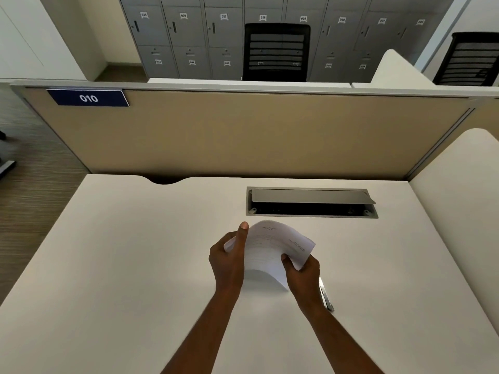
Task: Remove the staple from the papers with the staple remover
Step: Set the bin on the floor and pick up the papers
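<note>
- While I watch through the head camera, both hands hold the papers [272, 247] lifted off the desk [121, 265], on the near side of the hatch [310, 197], below its left half.
- The left hand [226, 263] grips the left edge of the papers. Its thumb lies straight on top and points toward the hatch, and the other fingers are curled under the sheets.
- The right hand [302, 271] pinches the right edge of the papers, at the corner away from the hatch. The thumb presses on top; the other fingers are below the sheets, so I cannot tell how they lie.
- The papers are bent in a curve and carry faint print on the top sheet. I cannot see the staple.
- The remover [326, 296], a thin metal tool, lies flat on the desk, farther from the hatch than the papers and just beside the right wrist, which partly hides it. Neither hand holds it.
- The lid of the hatch stands tilted open.
- Behind the hatch rises a beige partition [243, 130] with a blue sign [88, 98] reading "010". Beyond it I see a black chair [276, 49] and grey lockers [183, 36].
</note>
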A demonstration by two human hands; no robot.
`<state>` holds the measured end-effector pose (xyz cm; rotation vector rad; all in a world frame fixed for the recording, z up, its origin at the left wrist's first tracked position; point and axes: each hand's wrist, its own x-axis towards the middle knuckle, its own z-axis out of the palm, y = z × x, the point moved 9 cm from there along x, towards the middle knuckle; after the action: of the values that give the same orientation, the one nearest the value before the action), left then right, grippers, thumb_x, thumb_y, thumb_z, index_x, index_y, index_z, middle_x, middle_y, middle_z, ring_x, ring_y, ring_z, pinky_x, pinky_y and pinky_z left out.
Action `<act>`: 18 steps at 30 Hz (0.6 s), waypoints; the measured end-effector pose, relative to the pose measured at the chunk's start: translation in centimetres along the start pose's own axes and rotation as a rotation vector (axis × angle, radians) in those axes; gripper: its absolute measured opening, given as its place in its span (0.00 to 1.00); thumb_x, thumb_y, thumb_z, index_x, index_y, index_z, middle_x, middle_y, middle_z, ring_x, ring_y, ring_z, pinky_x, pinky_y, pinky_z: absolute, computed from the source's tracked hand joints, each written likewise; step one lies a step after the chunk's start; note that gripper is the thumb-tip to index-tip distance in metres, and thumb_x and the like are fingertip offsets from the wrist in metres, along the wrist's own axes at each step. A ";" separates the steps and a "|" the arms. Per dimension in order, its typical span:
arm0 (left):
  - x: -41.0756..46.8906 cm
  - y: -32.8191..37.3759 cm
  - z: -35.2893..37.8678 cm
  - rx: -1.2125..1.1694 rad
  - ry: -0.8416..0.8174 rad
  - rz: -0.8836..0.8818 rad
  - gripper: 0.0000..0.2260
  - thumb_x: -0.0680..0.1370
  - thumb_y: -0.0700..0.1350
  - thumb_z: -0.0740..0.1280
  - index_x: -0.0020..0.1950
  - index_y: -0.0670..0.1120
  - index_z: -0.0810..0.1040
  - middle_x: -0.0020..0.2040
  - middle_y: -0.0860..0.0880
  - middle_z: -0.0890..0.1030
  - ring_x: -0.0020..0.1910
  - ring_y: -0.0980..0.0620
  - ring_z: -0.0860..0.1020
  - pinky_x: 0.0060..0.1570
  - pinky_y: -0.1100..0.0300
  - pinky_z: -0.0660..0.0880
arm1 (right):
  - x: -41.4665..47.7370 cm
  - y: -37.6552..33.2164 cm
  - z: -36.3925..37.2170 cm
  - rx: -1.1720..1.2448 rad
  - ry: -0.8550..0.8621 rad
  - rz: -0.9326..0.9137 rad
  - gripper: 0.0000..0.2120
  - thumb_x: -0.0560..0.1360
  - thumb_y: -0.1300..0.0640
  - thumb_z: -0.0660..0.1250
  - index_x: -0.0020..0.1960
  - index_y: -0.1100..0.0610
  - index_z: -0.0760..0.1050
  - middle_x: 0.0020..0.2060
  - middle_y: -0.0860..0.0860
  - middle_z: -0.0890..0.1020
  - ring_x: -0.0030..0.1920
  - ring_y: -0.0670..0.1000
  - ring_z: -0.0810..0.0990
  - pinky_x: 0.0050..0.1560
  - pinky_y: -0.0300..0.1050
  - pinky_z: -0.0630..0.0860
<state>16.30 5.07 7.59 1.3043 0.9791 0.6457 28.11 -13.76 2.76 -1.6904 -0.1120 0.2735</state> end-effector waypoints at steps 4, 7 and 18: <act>0.0 -0.9 -0.2 -0.048 0.019 -0.036 0.22 0.72 0.67 0.71 0.44 0.47 0.83 0.40 0.48 0.84 0.45 0.45 0.83 0.45 0.52 0.80 | -0.2 0.5 -0.1 0.010 0.025 0.039 0.15 0.73 0.64 0.75 0.50 0.46 0.77 0.46 0.46 0.84 0.48 0.47 0.83 0.50 0.40 0.81; -0.1 -0.2 0.2 -0.037 -0.020 0.032 0.19 0.75 0.64 0.67 0.41 0.49 0.83 0.36 0.51 0.83 0.40 0.53 0.81 0.40 0.59 0.76 | 0.0 0.1 -0.1 0.007 0.017 0.027 0.16 0.73 0.65 0.74 0.49 0.45 0.77 0.45 0.46 0.84 0.47 0.46 0.83 0.47 0.37 0.81; 0.6 0.3 0.1 -0.007 0.031 0.113 0.24 0.71 0.70 0.66 0.49 0.51 0.84 0.44 0.52 0.85 0.48 0.47 0.82 0.47 0.53 0.80 | 0.1 0.4 0.1 0.005 0.003 0.022 0.17 0.72 0.62 0.76 0.59 0.58 0.79 0.49 0.51 0.84 0.51 0.47 0.83 0.47 0.34 0.81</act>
<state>16.74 5.62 7.76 1.3539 0.9324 0.7572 28.15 -13.69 2.30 -1.6883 -0.0903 0.2873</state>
